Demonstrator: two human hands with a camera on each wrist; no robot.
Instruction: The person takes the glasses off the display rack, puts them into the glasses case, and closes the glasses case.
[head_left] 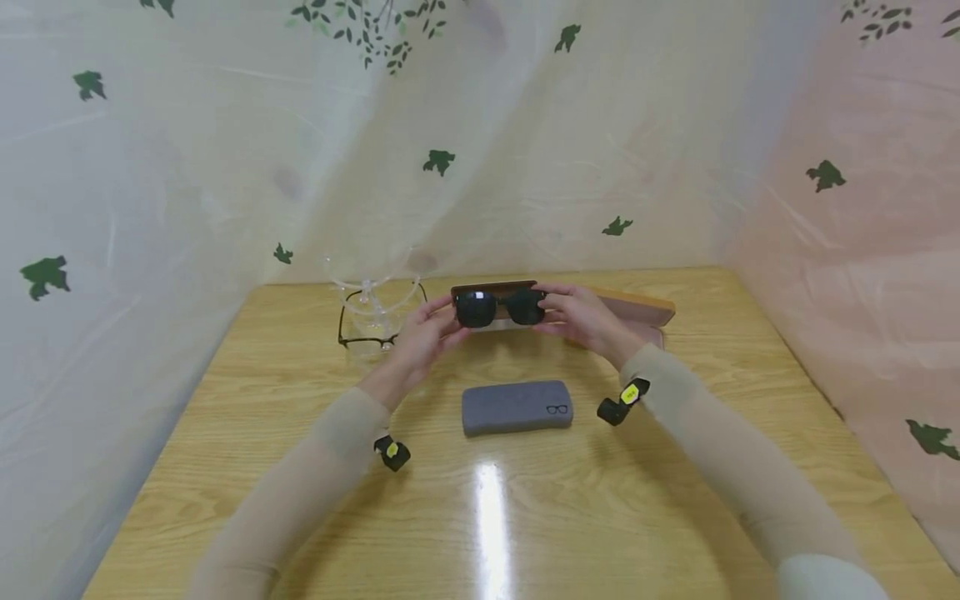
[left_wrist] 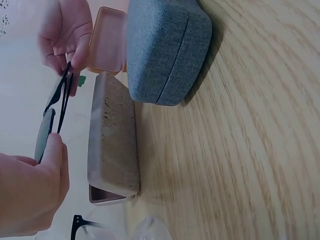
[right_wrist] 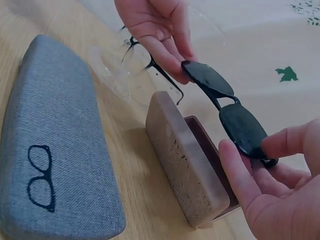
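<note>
Dark sunglasses [head_left: 477,309] are held up between both hands, lenses toward the head camera. Thumb and fingers of the left hand [head_left: 423,335] pinch one end of the frame. At the other end, the right hand [head_left: 587,318] grips the corner, thumb against the lens in the right wrist view. The temples look folded behind the lenses in the left wrist view. Just beyond the sunglasses, a brown marbled glasses case [right_wrist: 182,160] stands partly open on the table, dark inside. A closed grey-blue fabric case [head_left: 513,408] with a glasses drawing lies nearer the body.
Beside the right hand, an orange-edged case [head_left: 637,307] with a pink inside lies open. Black-framed glasses [head_left: 363,340] and a clear plastic stand [head_left: 366,287] are left of the left hand. A leaf-patterned sheet [head_left: 525,167] hangs behind the wooden table [head_left: 360,533].
</note>
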